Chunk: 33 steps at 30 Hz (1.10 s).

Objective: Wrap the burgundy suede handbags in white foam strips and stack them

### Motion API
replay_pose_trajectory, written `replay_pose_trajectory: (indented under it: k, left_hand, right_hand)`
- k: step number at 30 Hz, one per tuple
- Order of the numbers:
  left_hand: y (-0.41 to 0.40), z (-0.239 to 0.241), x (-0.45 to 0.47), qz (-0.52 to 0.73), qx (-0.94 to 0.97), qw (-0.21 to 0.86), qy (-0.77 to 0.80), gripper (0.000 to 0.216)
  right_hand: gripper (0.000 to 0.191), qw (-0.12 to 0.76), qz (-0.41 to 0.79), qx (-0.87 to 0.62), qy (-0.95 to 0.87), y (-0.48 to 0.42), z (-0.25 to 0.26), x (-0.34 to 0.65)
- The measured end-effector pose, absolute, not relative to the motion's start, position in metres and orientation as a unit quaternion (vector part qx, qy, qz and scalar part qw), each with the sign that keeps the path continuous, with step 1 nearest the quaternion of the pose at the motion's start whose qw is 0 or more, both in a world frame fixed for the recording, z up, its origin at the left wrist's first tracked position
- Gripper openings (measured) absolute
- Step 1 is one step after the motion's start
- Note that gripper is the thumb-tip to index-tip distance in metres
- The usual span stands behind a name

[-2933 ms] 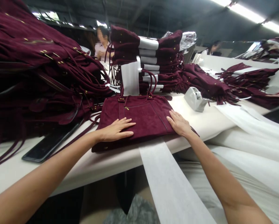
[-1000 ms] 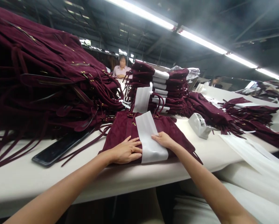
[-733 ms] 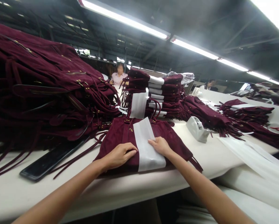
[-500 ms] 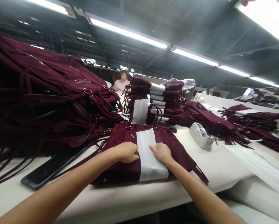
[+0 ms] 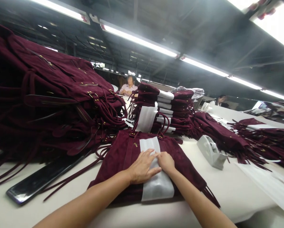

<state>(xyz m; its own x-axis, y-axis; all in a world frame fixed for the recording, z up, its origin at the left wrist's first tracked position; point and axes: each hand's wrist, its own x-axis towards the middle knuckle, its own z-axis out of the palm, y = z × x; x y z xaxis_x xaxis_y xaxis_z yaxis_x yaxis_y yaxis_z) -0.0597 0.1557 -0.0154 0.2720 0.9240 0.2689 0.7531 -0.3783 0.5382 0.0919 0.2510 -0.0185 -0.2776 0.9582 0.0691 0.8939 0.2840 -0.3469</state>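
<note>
A maroon suede-like bag [image 5: 114, 160] lies flat in front of me, its handles toward the far side and its fringe off the right edge. Around its middle runs a white wrapping strip [image 5: 158, 190]. My left hand [image 5: 144, 167] rests palm down on that strip with fingers stretched out. Beside it, at the strip's right edge, my right hand [image 5: 166, 162] has its fingers curled in, close to the left fingertips. Whatever the right fingers may pinch is hidden.
Unwrapped maroon bags [image 5: 68, 82] are heaped at left, above a glossy black flat object [image 5: 37, 183]. Wrapped bags [image 5: 144, 95] stand stacked behind. A grey tape dispenser [image 5: 211, 152] sits at right, near white sheets [image 5: 262, 180]. A person [image 5: 128, 88] sits farther back.
My left hand has moved right from the strip's left edge onto the strip, its fingers straightening. The right hand has curled its fingers at the strip's right side. The view has shifted slightly.
</note>
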Motion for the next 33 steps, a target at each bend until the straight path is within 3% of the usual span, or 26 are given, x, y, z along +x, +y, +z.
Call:
replay_pose_trajectory:
  k: [6,12,16,20,24,28,33]
  left_hand:
    - [0.168,-0.003,-0.07,0.32,0.548,0.171,0.754,0.048]
    - [0.18,-0.02,-0.066,0.401,0.554,0.357,0.637,0.042]
    - [0.186,-0.026,-0.065,0.454,0.518,0.369,0.625,0.039]
    - [0.187,-0.026,-0.073,0.455,0.476,0.323,0.68,0.045]
    - [0.186,-0.023,-0.076,0.428,0.467,0.29,0.718,0.06]
    - [0.183,-0.017,-0.075,0.387,0.491,0.277,0.729,0.08]
    - [0.18,-0.015,-0.076,0.319,0.546,0.255,0.731,0.067]
  right_hand:
    - [0.055,0.235,0.205,-0.597,-0.739,0.265,-0.034,0.096]
    - [0.055,0.298,0.25,-0.587,-0.71,0.258,-0.036,0.091]
    - [0.049,0.272,0.252,-0.591,-0.717,0.253,-0.032,0.076]
    - [0.037,0.216,0.2,-0.593,-0.749,0.244,-0.024,0.063]
    - [0.028,0.144,0.059,-0.587,-0.795,0.237,-0.017,0.058]
    - [0.047,0.248,-0.002,-0.503,-0.828,0.252,-0.005,0.058]
    - [0.057,0.348,-0.126,-0.395,-0.841,0.304,0.044,0.042]
